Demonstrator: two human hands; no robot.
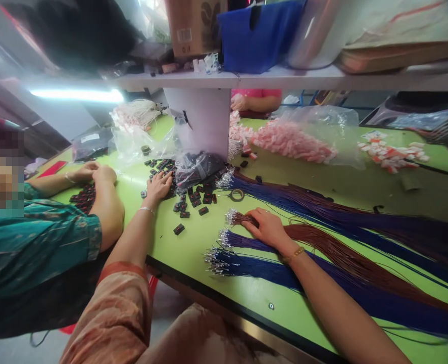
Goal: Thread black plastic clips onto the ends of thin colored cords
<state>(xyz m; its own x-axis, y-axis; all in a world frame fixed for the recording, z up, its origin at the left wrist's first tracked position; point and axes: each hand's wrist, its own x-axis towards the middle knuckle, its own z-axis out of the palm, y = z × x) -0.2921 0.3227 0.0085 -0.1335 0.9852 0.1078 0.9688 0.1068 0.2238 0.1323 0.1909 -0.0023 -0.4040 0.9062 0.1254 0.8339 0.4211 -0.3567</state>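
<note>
My left hand [159, 186] lies palm down on a pile of small black connector housings [196, 195], its fingers spread over the pieces. My right hand [266, 226] rests on a bundle of thin brown wires [322, 240], thumb on the near side, fingers over the top, close to the silvery tips [231, 217]. Bundles of blue wire [261, 266] lie nearer to me, with metal ends pointing left. More blue and brown wires [303, 202] stretch behind. A dark roll of tape [237, 195] sits between the housings and the wires.
At the left, a person in a teal sleeve [60, 227] works over more black pieces [83, 198]. Pink-and-white parts [290, 141] lie beyond the wires. A shelf [284, 78] holding a blue bin [259, 38] crosses above. The green table's dark front edge [224, 306] runs below my hands.
</note>
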